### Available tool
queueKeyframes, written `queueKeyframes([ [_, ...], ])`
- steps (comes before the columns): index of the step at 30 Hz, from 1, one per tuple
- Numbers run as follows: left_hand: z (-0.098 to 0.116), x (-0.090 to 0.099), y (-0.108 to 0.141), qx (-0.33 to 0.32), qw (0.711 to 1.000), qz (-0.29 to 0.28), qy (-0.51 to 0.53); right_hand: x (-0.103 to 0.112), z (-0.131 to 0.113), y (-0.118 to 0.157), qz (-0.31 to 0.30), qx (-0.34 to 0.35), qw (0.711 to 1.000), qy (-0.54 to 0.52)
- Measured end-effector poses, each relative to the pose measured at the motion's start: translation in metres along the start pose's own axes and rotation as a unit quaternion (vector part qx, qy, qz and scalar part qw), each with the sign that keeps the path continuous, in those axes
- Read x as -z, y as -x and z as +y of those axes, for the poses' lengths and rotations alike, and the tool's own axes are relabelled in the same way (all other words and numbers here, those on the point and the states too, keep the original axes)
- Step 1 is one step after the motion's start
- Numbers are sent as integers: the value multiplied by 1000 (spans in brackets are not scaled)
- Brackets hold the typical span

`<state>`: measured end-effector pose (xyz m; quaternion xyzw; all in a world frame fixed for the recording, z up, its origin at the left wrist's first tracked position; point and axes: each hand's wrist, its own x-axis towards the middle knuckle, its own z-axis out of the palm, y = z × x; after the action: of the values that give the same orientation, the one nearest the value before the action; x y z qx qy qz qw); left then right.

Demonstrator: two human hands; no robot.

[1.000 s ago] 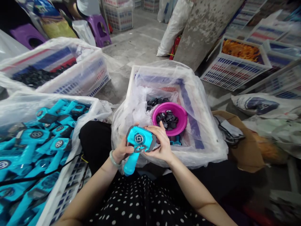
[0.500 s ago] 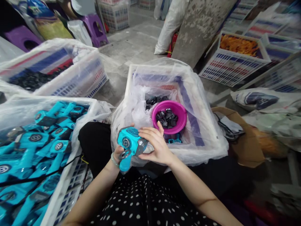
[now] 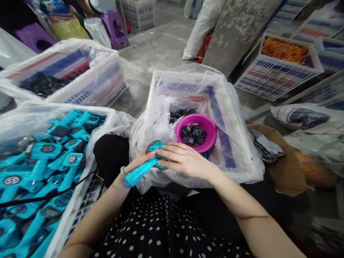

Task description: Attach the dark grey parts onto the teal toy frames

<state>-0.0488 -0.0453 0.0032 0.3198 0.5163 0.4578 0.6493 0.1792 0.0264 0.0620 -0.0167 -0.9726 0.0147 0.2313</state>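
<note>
Above the near edge of the crate, both my hands are around a turquoise hammer-shaped plastic toy (image 3: 141, 172) with dark grey parts on its head. Its handle points down and left, toward my wrist. My left hand (image 3: 141, 159) is closed on the head from the left, with most fingers hidden behind it. The fingers of my right hand (image 3: 181, 159) lie across the head's right side, pressed on it. Just beyond my right hand sits a magenta bowl (image 3: 212, 134) of small black plastic parts (image 3: 192, 134).
The bowl stands inside a plastic-lined white crate (image 3: 248, 172), with more black parts (image 3: 181, 114) behind it. A crate (image 3: 67, 211) of similar turquoise toys (image 3: 44, 150) is at my left, a crate of dark pieces (image 3: 45, 84) beyond. Cardboard (image 3: 290, 172) lies on the right.
The toy has turned in my hands: its round emblem faced me before, and now the handle lies toward the lower left. My right hand has flattened over the head.
</note>
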Motion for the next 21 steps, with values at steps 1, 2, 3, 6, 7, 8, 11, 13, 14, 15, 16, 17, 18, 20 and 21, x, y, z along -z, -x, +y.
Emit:
queueKeyframes([
  [1, 1, -1, -2, 7, 1000, -10, -10, 2, -1, -2, 6, 15, 1000, 16],
  [2, 1, -1, -4, 10, 1000, -11, -18, 4, -1, -4, 12, 19, 1000, 20],
  [3, 1, -1, -5, 5, 1000, 2, -28, 6, -2, -4, 17, 13, 1000, 14],
  [6, -2, 2, -11, -55, 994, 73, -62, 4, -2, -3, 27, -35, 997, -58],
  [7, -4, 2, -12, -75, 992, 72, -66, 0, -1, -2, 33, -60, 993, -92],
  [8, -5, 1, -13, -87, 993, 52, -64, -6, 1, -1, 43, -92, 987, -127],
  [11, -9, -3, -13, -77, 995, -58, -15, -29, 8, -1, 97, -254, 937, -220],
  [13, -12, -7, -13, -63, 993, -92, 28, -43, 11, -2, 118, -373, 882, -261],
  [14, -14, -9, -13, -62, 992, -98, 40, -48, 11, -2, 112, -416, 859, -278],
  [15, -16, -11, -13, -65, 993, -93, 44, -52, 10, -1, 96, -443, 840, -298],
  [16, -17, -13, -14, -70, 994, -77, 40, -55, 9, 0, 71, -456, 827, -323],
  [17, -19, -15, -15, -73, 995, -52, 35, -56, 8, 1, 41, -459, 814, -352],
  [18, -20, -17, -17, -75, 996, -20, 32, -58, 7, 4, 12, -460, 800, -384],
  [20, -21, -19, -20, -83, 995, 53, 31, -59, 7, 9, -33, -472, 764, -439],
  [21, -20, -19, -21, -93, 992, 79, 26, -60, 7, 10, -40, -484, 745, -457],
])
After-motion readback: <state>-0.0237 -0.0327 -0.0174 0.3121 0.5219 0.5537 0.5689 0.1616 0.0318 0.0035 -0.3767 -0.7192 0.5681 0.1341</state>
